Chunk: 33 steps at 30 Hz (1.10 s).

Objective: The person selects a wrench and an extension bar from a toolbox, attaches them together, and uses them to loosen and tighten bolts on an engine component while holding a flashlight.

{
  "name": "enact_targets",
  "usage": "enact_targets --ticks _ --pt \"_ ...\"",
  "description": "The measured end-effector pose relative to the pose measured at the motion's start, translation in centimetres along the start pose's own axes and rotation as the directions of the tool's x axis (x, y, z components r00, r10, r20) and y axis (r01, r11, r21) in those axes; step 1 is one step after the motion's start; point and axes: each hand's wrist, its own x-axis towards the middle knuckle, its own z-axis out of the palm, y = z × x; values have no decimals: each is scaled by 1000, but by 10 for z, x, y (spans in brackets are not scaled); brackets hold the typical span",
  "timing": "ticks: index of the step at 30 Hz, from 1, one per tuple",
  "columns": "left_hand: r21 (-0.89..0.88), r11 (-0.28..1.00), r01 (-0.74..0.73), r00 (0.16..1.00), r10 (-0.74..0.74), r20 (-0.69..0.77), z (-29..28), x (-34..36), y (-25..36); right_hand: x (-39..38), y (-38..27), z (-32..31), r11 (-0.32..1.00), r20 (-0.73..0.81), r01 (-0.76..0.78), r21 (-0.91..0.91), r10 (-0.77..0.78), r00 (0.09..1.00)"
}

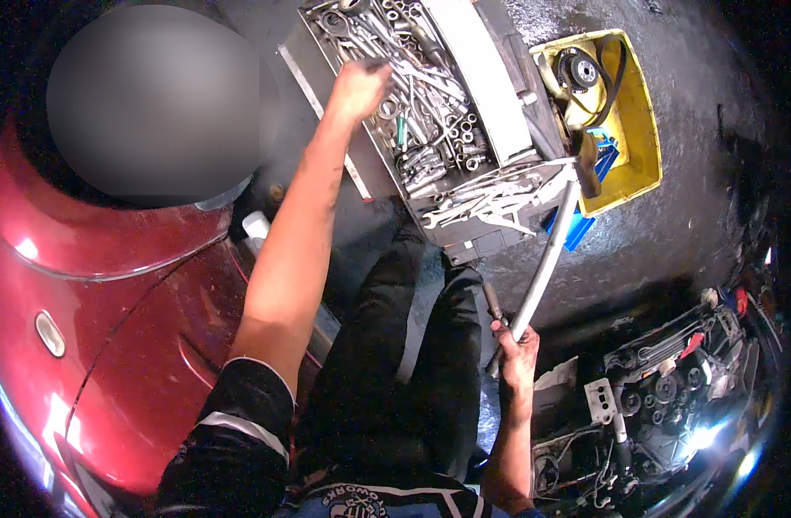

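Above the person's knees, on the dark wet floor, an open metal toolbox [499, 78] lay with its trays spread, packed with wrenches and sockets [430, 104]. The left hand [358, 86] reached into the upper tray, fingers curled down among the wrenches; whether that grip had closed on a tool could not be made out, as the fingertips were hidden by the hand itself and the clutter. The right hand [518, 352] was wrapped around the lower end of a long pale bar [546, 259], grip pressed shut about it, with a short dark tool [493, 302] held alongside in the same fist. The bar's long axis ran from the right hand at lower left up to the upper right, its far end pointing at the edge of a yellow bin [641, 129] and ending near a brownish fitting [587, 160] whose join to the bar was unclear. The bin held a coiled dark belt and a round part, only partly legible. A blue object [576, 231] beneath the bin was mostly covered. Red vehicle bodywork [110, 345] filled the left side, cut off by the rim. Exposed engine parts [663, 388] at lower right were glare-washed and hard to read.
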Motion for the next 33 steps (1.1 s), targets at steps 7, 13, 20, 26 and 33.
enact_targets --ticks 7,13,20,26,33 --pt "611 778 147 959 -263 104 40 -55 -39 -2 -12 5 999 14 32 3 -33 999" --pt "708 688 160 914 -374 156 75 -53 -52 1 1 1 1000 23 12 -19 -11 1000" --pt "577 815 -45 986 -57 156 54 -63 -73 3 4 1 997 20 73 -7 -72 997" --pt "613 790 12 978 -137 158 69 -84 -44 3 10 1 997 28 47 63 -49 998" --pt "405 863 303 928 -171 -332 82 -77 -41 2 6 2 997 23 63 47 -64 998"
